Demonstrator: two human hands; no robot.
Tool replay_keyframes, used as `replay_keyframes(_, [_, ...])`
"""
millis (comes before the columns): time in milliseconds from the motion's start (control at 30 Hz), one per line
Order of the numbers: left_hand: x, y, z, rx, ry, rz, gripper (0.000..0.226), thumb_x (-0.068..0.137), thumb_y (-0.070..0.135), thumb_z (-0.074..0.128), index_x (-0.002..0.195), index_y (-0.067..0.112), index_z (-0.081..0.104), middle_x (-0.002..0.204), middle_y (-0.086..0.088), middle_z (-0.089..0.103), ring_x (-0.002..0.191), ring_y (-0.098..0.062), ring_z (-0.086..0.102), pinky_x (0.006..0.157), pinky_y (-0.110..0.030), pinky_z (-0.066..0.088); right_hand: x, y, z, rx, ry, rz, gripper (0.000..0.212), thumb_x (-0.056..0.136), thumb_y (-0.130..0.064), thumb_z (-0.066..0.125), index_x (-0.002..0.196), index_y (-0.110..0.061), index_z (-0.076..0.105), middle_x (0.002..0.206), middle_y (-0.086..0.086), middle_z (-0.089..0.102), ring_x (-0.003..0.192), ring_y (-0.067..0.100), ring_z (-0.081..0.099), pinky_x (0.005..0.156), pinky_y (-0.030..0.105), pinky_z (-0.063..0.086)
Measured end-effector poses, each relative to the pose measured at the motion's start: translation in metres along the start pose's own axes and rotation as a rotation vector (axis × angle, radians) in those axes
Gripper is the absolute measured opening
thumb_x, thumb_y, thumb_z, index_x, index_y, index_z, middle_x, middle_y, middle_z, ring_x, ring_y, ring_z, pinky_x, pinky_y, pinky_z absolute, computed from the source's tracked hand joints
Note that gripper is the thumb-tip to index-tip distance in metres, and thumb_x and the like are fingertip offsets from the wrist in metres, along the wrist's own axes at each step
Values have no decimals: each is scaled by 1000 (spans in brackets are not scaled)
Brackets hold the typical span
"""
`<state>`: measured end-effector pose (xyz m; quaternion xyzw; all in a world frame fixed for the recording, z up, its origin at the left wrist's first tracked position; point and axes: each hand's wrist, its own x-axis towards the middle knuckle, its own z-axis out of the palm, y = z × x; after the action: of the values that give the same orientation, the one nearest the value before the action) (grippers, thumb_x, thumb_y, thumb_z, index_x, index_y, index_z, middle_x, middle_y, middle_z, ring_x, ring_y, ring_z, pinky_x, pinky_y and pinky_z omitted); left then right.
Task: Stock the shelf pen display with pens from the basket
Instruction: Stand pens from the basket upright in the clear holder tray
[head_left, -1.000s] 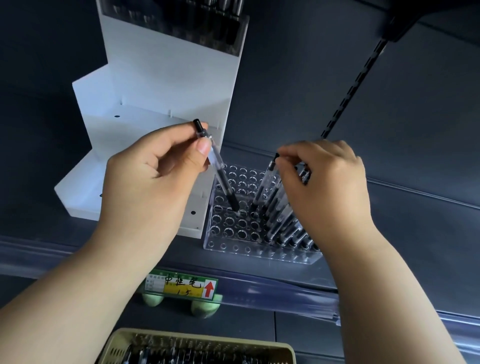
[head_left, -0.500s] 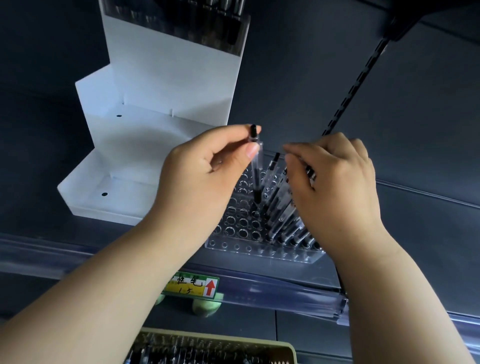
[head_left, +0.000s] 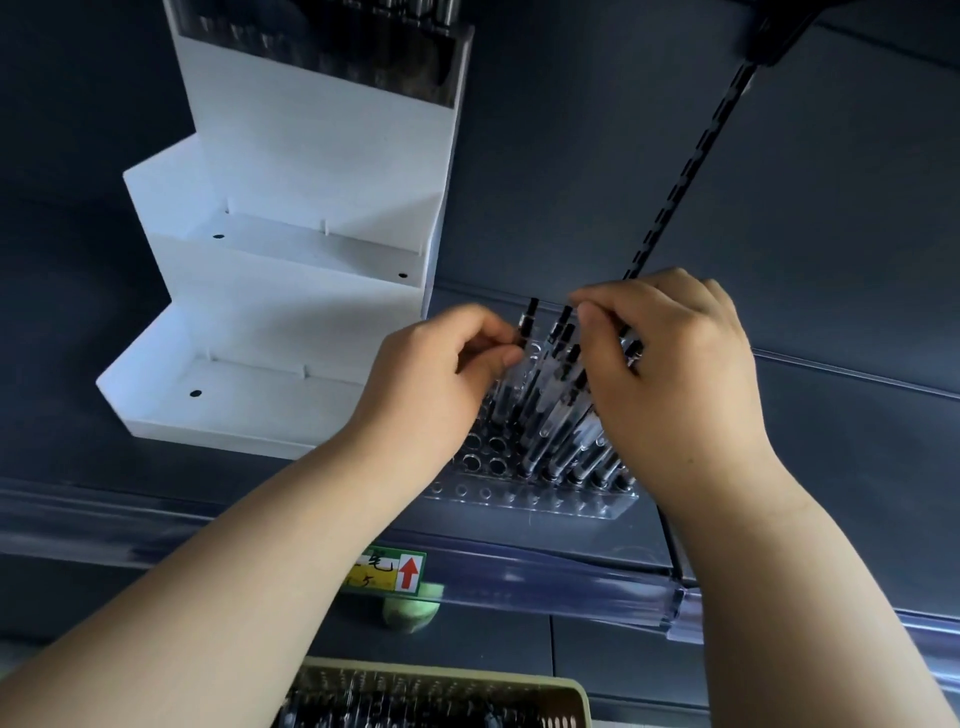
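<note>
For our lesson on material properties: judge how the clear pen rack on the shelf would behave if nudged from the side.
The clear pen rack looks like rigid plastic, so it would probably slide whole rather than flex. Its pens crowd the right side and lean, so it is likely heavier there and might pivot or tip.

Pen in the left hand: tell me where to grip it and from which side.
Pinch the upper barrel just under the black cap, from the left, as the left hand does. The pen stands steeply in the clear pen rack, and neighbouring pens under the right hand crowd its right side.
</note>
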<state>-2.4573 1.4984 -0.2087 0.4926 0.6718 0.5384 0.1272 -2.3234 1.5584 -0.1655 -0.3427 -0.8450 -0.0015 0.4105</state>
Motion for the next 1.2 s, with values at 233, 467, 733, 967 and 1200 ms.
replay_keyframes(233, [-4,2,5,17,-2,-1,8,85,17,66,88,24,66,69,25,57,65,16,55,60,2,36,0,2,0,9,-8,-10,25,88,-25,49,98,-18,71,89,2,65,85,27,54,76,31,41])
replay_keyframes(467, [-5,-1,-2,165,-17,-18,15,91,24,59,100,18,70,77,12,64,63,2,52,57,2,35,-4,2,-6,17,-39,-44,25,88,-23,50,103,-17,70,90,1,65,87,25,55,80,28,40])
replay_keyframes(733, [-32,-6,-17,474,-46,303,25,85,1,59,107,6,69,101,-11,69,93,-30,65,81,-36,54,-47,-9,-17,-13,-8,-176,25,89,-15,50,105,-9,68,86,7,62,78,27,52,78,26,37])
replay_keyframes(967, [-84,-21,-25,724,-162,401,38,69,9,78,106,5,70,106,-11,70,100,-30,65,85,-44,53,-99,-5,-8,18,-46,-210,23,87,-9,51,102,-6,68,85,9,61,76,30,54,73,33,44])
replay_keyframes(1200, [-157,-41,-35,706,-183,158,35,85,8,62,119,11,64,132,-8,56,127,-30,47,107,-42,37,-181,-24,7,76,-310,239,26,90,-12,50,111,-10,64,100,6,60,97,26,52,82,28,41])
